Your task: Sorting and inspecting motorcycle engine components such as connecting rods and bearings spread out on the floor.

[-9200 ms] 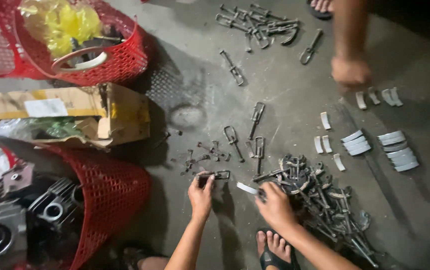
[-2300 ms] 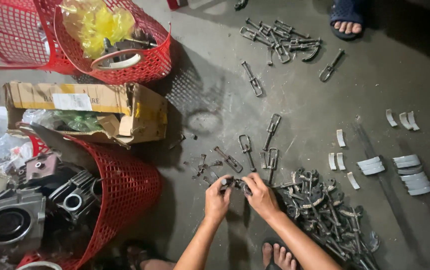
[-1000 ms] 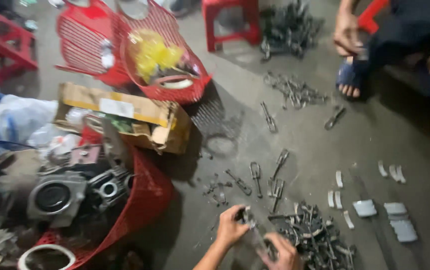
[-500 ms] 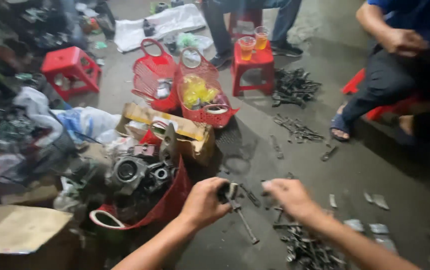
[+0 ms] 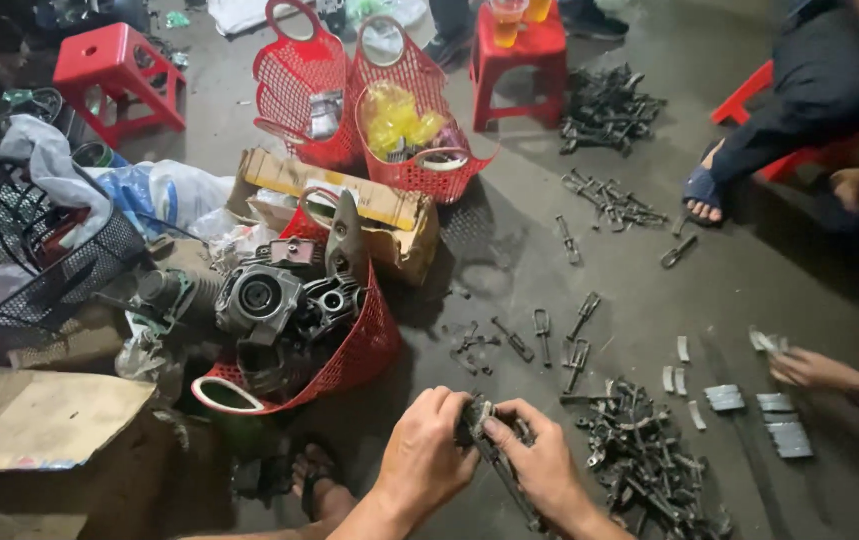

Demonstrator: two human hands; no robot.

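Both my hands meet low in the head view over the concrete floor. My left hand and my right hand together grip one dark, greasy metal part, a long linked piece whose lower end runs down under my right hand. Just to the right lies a heap of similar dark metal parts. Loose single parts are scattered on the floor above my hands.
A red basket holding engine pieces stands left of my hands, with a cardboard box and more red baskets behind. Another person's hand reaches near small grey metal plates at right. Red stools, another seated person's sandalled foot.
The view tilted up from the floor, then dropped back closer. My hands, apart half a second ago, have come together on the dark metal part.
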